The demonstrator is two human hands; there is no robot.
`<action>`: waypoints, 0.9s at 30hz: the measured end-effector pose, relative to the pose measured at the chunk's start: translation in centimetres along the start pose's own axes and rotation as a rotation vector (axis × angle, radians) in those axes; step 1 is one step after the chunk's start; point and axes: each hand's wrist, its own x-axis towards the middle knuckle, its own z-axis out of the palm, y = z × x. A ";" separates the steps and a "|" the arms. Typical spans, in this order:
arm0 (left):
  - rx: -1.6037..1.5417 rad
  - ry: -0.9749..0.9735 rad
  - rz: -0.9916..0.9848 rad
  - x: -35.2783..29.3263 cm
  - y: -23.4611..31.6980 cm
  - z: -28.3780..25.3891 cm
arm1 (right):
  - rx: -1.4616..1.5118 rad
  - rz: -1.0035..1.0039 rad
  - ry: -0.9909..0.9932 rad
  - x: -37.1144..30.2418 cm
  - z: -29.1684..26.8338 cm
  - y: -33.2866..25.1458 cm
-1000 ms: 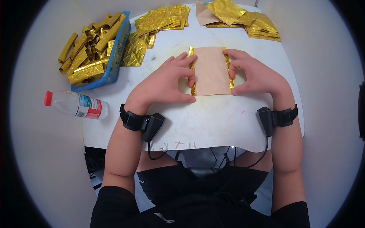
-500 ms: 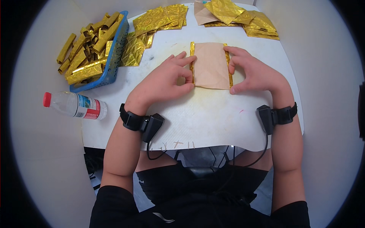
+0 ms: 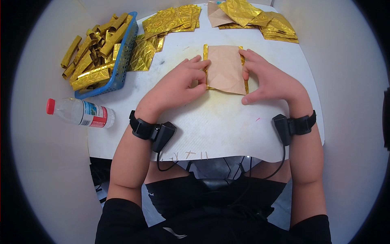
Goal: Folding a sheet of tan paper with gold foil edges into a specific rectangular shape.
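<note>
A sheet of gold foil paper (image 3: 226, 69) lies brown side up on the white table, with narrow gold strips folded over along its left and right edges. At its left edge is my left hand (image 3: 180, 83), the index fingertip on the gold strip and the thumb closed against a bent finger at the lower corner. My right hand (image 3: 272, 79) rests at the opposite edge. Its index and middle fingertips touch the right fold, while the thumb stands apart, just below the sheet's lower right corner.
A blue plastic basket (image 3: 122, 75) at the left is heaped with rolled gold papers (image 3: 95, 53). Flat gold sheets (image 3: 170, 20) lie at the back, with another pile (image 3: 278, 28) at back right. A red-capped water bottle (image 3: 81, 113) lies on its side at left.
My right thumb has slid off the sheet's lower corner, toward me and slightly left. My left thumb has drawn back a little from the left edge. The paper's lower edge has shifted slightly.
</note>
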 end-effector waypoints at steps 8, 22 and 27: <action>-0.147 0.041 -0.038 0.4 -0.1 0.1 | -0.044 0.018 0.030 0.2 0.3 -0.3; -0.007 0.037 0.050 0.2 0.7 0.1 | 0.039 0.025 0.072 0.2 0.2 -0.4; 0.018 0.044 0.071 0.2 1.0 0.1 | 0.062 0.055 0.082 0.2 0.2 -0.4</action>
